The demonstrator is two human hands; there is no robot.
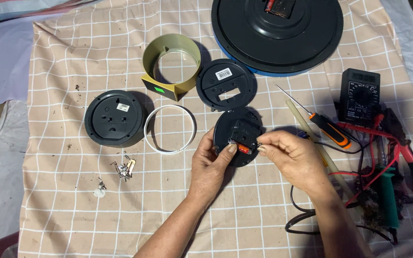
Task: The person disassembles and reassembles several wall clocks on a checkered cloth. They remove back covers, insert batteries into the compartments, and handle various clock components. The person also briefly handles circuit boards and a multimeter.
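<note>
Black round plastic clock movement disc (237,131) sits over the checked beige cloth (72,205), gripped at its lower edge by the left hand (210,165), thumb pressed on a small red battery (243,149). The right hand (290,157) pinches the battery's end with its fingertips (262,148). Just beside lies a white plastic ring (170,129).

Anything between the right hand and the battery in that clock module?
Nothing visible. The left hand holds the round black module, thumb on the red battery. The right hand has its fingertips at the battery's right end, no tool or wire between them.
</note>
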